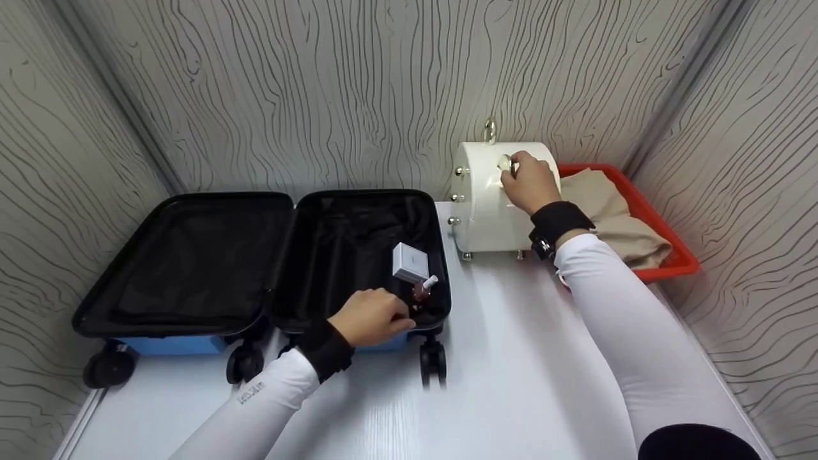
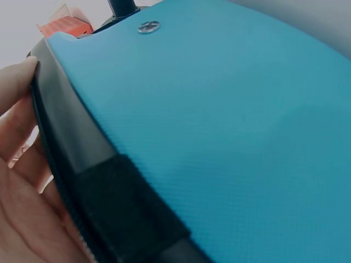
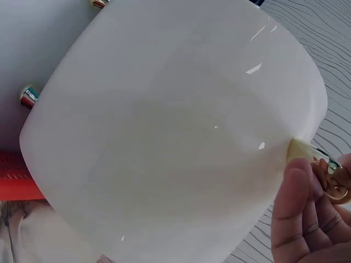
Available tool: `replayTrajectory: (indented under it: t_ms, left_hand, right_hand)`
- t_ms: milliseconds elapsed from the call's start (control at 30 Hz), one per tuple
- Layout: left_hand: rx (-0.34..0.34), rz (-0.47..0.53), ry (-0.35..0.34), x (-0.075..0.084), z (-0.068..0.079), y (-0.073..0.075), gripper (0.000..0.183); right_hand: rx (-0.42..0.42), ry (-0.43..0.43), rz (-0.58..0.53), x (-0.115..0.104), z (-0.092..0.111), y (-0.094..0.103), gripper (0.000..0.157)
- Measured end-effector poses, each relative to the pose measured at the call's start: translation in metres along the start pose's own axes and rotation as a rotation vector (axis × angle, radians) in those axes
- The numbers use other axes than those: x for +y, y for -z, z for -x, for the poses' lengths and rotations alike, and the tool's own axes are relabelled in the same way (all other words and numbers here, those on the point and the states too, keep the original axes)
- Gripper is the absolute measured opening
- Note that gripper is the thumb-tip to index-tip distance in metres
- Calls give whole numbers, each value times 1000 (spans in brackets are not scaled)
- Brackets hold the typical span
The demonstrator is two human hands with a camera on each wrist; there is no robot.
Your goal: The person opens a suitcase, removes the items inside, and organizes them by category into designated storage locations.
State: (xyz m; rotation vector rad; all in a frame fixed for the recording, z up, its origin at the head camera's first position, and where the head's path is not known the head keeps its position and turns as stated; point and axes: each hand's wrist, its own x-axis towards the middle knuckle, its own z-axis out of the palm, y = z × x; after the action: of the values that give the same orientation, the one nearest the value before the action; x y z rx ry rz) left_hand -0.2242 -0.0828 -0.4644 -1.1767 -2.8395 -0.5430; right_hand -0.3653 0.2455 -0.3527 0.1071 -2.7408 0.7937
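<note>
An open black-lined suitcase [image 1: 342, 255] lies on the white surface, its blue shell [image 2: 208, 120] close up in the left wrist view. My left hand [image 1: 370, 317] grips the near rim of its right half, thumb on the edge. Inside, near that hand, are a small white box [image 1: 410, 263] and a little dark-red bottle with a white cap [image 1: 422, 289]. To the right stands a glossy cream case [image 1: 498, 220] with a rounded top and gold ball feet. My right hand [image 1: 532, 182] pinches a gold-toned handle [image 1: 505, 163] on its upper curve.
A red plastic basket [image 1: 685, 263] holding beige cloth [image 1: 604, 207] sits right of the cream case, partly behind it and my right arm. Black suitcase wheels [image 1: 433, 359] stick out toward me. Wood-grain patterned panels [image 1: 319, 96] enclose the back and sides.
</note>
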Motion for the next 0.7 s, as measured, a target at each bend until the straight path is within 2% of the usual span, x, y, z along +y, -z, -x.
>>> replayTrajectory:
  t_ms: [233,367,700]
  left_hand:
    - [-12,6,2,-1,0,0,28]
    - [-12,0,2,-1,1,-1,28]
    - [-8,-28,9,0,0,0,26]
  right_hand:
    - [109,64,96,1,10,-4,47]
    - [138,105,105,1,20,-3,44]
    - [168,191,114,0,69,10,42]
